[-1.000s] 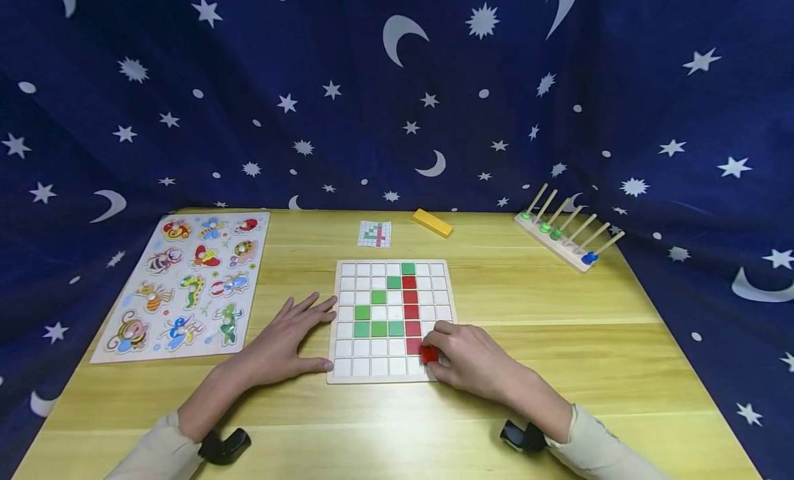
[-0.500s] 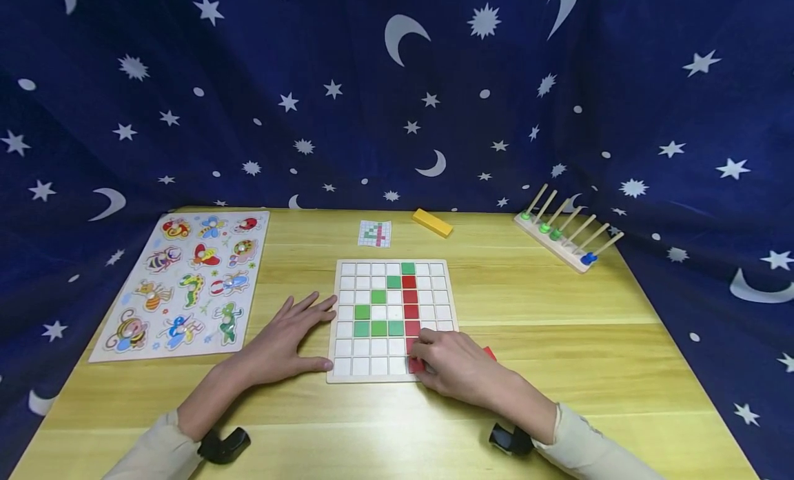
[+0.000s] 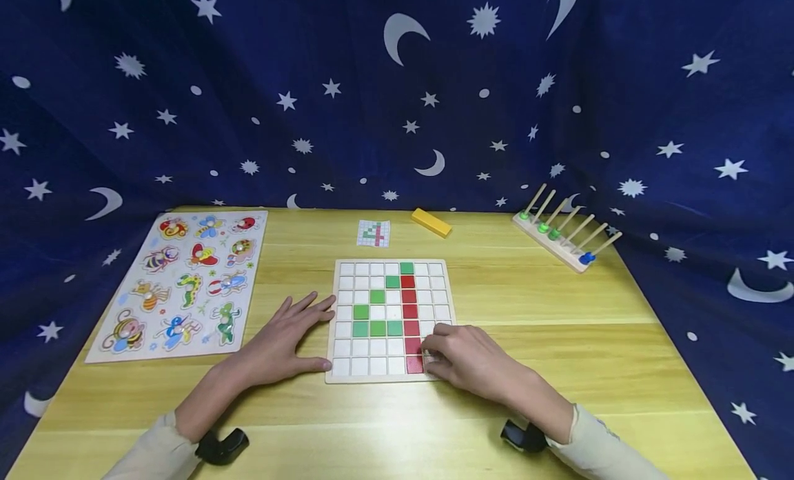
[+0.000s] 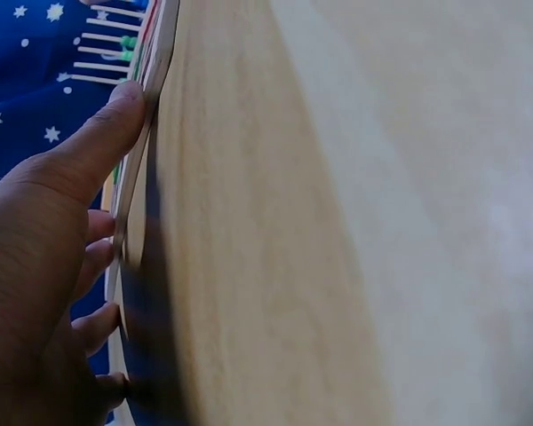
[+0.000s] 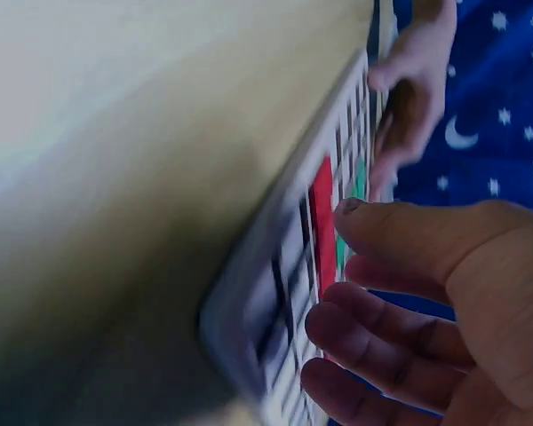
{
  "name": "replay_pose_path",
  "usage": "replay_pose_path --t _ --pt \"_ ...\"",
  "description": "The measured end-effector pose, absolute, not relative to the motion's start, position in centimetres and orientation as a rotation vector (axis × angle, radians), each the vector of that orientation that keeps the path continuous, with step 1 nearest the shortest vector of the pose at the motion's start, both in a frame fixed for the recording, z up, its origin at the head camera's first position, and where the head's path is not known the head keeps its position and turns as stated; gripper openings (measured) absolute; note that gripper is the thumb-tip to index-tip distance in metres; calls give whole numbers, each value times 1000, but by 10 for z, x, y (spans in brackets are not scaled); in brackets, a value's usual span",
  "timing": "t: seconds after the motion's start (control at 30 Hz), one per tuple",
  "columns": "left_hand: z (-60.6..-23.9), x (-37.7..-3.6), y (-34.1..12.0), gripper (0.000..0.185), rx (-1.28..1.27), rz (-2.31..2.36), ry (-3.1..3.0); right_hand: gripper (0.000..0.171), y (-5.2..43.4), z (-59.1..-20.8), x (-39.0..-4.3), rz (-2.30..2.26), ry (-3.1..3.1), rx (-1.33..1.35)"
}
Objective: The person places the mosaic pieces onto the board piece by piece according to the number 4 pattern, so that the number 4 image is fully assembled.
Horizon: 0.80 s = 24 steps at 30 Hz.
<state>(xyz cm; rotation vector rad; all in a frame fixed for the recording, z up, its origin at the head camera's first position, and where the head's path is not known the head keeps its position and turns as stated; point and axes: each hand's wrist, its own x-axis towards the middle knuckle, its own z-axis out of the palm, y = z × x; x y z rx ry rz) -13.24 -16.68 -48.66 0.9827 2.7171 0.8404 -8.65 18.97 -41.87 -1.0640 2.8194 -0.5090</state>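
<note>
A square wooden grid board (image 3: 378, 347) lies on the table, its white cells partly filled with coloured tiles. Green tiles (image 3: 378, 328) form a diagonal and a short row. A column of red tiles (image 3: 411, 328) runs down to the lowest red tile (image 3: 414, 365), which lies flat in the bottom row. My left hand (image 3: 282, 342) spreads its fingers and touches the board's left edge with thumb and fingertips. Over the lower right cells is my right hand (image 3: 474, 363). In the right wrist view its fingers (image 5: 355, 333) bend loosely, with no tile seen between them.
A small pattern card (image 3: 373, 234) and a yellow block (image 3: 431, 223) lie behind the board. An insect puzzle board (image 3: 186, 287) is at the left. At the back right stands a peg rack (image 3: 567, 252) with beads. A starry curtain (image 3: 347, 121) hangs behind the table.
My right hand carried a red tile left into the bottom cell of the red column, let go and drew back right. A red piece seen behind that hand is now hidden. My left hand stayed put.
</note>
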Motion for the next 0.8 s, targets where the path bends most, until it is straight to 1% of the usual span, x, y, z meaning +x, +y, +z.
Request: replay_pose_path --t 0.23,0.4,0.57,0.67,0.8 --pt "-486 -133 -166 84 997 841 2714 23 233 -405 -84 -373 2867 -870" --pt "-485 -133 -167 84 994 842 2722 29 252 -406 -81 -273 2876 -853" --pt "-485 -132 -167 85 980 834 2721 38 256 -412 -79 -289 2879 -838" --pt "-485 -132 -167 85 984 836 2716 36 256 -416 -80 -313 2891 -827" --pt "-484 -132 -166 85 986 844 2717 27 257 -417 -81 -323 2905 -836"
